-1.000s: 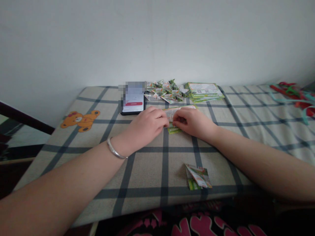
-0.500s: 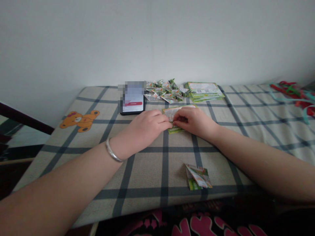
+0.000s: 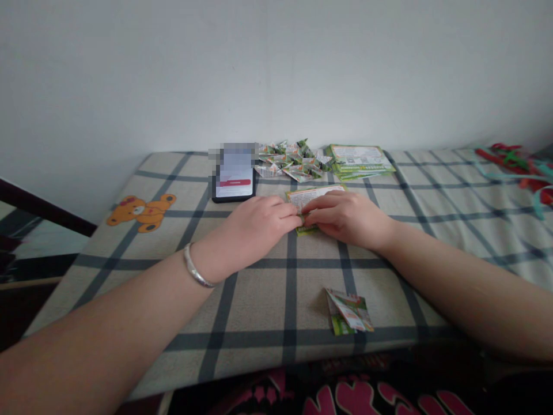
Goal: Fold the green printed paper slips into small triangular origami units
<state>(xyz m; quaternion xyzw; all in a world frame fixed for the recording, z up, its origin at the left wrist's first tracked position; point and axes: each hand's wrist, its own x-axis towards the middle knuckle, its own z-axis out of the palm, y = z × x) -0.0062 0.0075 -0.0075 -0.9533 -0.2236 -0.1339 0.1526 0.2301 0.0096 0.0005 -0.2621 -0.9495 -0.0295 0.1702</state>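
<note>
A green-edged printed paper sheet [image 3: 306, 196] lies flat on the table, partly covered by both hands. My left hand [image 3: 266, 222], with a silver bangle at the wrist, holds the sheet's left side with its fingers together. From the right, my right hand [image 3: 348, 218] rests over the sheet, fingers bent and close together, their tips meeting my left fingertips. The fingertips hide part of the sheet between them. Nearer to me, apart from both hands, is a folded piece of the same kind of paper [image 3: 349, 311].
A phone [image 3: 234, 178] stands by the wall at the back left. Beside it lie a pile of folded papers [image 3: 294, 160] and a stack of flat printed sheets [image 3: 360, 158]. Red and teal ribbon-like strips [image 3: 514, 164] lie at far right. The checked tablecloth [image 3: 254, 305] bears a bear picture [image 3: 142, 212].
My right hand has flattened from a rounded pinch, its fingers now lying lower and more stretched over the sheet. My left hand has hardly moved.
</note>
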